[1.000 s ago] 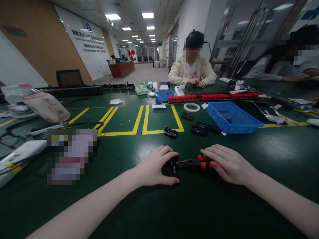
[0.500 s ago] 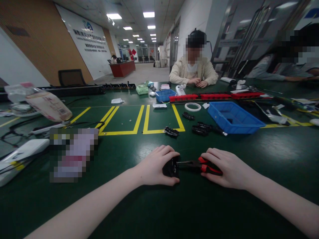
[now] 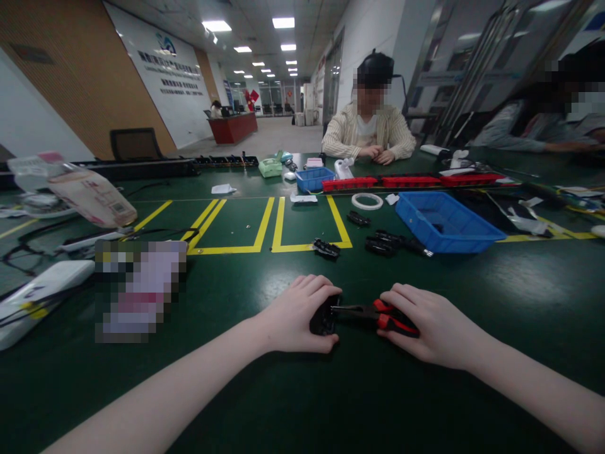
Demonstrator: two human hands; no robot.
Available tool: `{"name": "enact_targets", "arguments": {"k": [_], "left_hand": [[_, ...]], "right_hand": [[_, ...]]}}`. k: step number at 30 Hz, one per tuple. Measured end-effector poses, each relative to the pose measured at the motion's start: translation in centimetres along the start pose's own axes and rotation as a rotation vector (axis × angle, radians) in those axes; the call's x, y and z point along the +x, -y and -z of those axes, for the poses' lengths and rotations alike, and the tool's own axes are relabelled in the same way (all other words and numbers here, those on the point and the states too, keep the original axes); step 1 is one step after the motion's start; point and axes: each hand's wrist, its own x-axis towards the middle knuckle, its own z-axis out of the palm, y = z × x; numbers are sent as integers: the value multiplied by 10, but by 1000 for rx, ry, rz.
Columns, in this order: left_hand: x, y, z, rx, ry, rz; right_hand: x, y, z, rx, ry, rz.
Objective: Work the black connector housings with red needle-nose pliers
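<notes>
My left hand (image 3: 302,313) is wrapped round a small black plastic part (image 3: 324,317) and holds it against the green table (image 3: 265,397). From the right, my right hand (image 3: 420,318) grips long-nose pliers (image 3: 385,315) by their red and black handles. The plier tips touch the right side of the black part; whether they pinch anything there I cannot tell. Most of the part is covered by my left fingers. Beyond my hands lie similar black pieces: one (image 3: 326,248) by the yellow tape, and a cluster (image 3: 382,243) further right.
A blue bin (image 3: 449,236) stands right of the black pieces, with a tape roll (image 3: 367,201) beside it. Red strips (image 3: 406,183) run across the back. Left are a bottle (image 3: 92,195), a phone-like item (image 3: 146,284) and cables. A person (image 3: 368,129) sits opposite, hands together.
The pliers and my right hand have shifted slightly left, and the handles look a little wider apart. My left hand keeps its hold on the black part.
</notes>
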Motion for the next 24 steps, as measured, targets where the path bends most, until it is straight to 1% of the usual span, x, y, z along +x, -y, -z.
{"name": "enact_targets", "arguments": {"k": [5,9,11,19,24], "left_hand": [[-1,-1,0,-26,19,-29],[-2,1,-1,-72,-23,2],[-2,2,-2,-59,-38,20],[-1,1,-3,6,-27,52],[-1,1,-4,30,-28,32]], "right_hand": [[1,-3,3,-24,-16,19],[0,-5,4,-13,-11,10],[0,-6,4,-22,-13,10],[0,-2,6,-6,-24,21],[0,-1,6,-7,-2,22]]}}
